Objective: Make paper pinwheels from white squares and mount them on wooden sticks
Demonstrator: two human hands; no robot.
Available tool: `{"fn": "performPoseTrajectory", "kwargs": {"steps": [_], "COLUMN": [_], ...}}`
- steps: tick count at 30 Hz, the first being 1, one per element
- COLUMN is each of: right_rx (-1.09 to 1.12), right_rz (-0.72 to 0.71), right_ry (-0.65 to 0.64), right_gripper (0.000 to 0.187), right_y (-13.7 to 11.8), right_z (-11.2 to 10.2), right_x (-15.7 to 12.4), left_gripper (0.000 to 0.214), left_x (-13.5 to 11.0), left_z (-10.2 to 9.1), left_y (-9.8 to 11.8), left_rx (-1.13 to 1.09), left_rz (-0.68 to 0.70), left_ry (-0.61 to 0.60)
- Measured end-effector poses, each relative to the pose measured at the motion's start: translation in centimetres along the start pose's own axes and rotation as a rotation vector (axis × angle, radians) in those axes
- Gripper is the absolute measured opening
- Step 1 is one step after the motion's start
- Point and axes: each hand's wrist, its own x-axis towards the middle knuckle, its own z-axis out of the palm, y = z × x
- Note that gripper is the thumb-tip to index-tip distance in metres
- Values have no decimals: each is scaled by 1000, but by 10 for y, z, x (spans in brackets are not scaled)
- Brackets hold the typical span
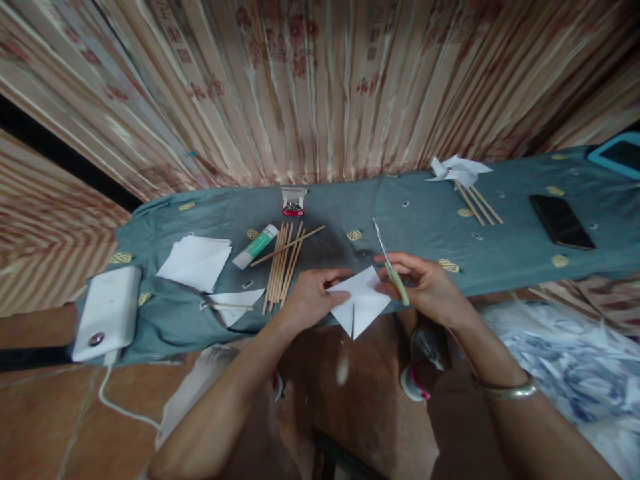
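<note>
A white paper square [356, 303] with a slit cut in from its lower corner lies between my hands, over the table's near edge. My left hand [313, 293] pinches the paper's left side, thumb on top. In my right hand [425, 283] are scissors [397, 283] with light green handles, blades pointing up and away from me. The fingers of that hand also touch the paper's right side. Left of my hands lie several wooden sticks [277, 273], a green and white glue stick [256, 247] and a folded piece of white paper [233, 307].
A stack of white paper [196, 260] and a white power bank [107, 313] with a cable are at left. Behind the sticks stands a small open box of metal pins [293, 203]. White paper pinwheels [461, 172] on sticks and a black phone [562, 221] lie at right.
</note>
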Motion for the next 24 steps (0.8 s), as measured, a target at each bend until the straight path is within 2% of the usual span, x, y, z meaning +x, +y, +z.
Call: {"fn": "performPoseTrajectory", "kwargs": {"steps": [4, 6, 8, 12, 15, 17, 20, 24], "right_rx": [12, 50, 106, 246, 332, 368, 412, 454], "right_rz": [33, 49, 69, 83, 75, 84, 82, 67], "right_ry": [-32, -26, 12, 217, 381, 419, 409, 389], "right_gripper": [45, 45, 45, 45, 47, 47, 45, 42], "right_y": [0, -1, -1, -1, -1, -2, -5, -9], "right_z": [6, 7, 9, 15, 26, 35, 49, 62], "right_x": [2, 3, 5, 11, 16, 18, 22, 25], "left_gripper": [42, 45, 51, 62, 66, 59, 35, 30], "left_x": [1, 2, 3, 2, -1, -2, -1, 2], "left_z": [-2, -3, -4, 0, 10, 19, 28, 26], "left_y": [-2, -2, 1, 7, 8, 7, 4, 4], "left_rx": [-21, -122, -272, -603, -717, -690, -660, -792], "left_rz": [16, 4, -8, -2, -14, -18, -58, -90], "left_ry": [7, 29, 104, 267, 245, 179, 127, 243]}}
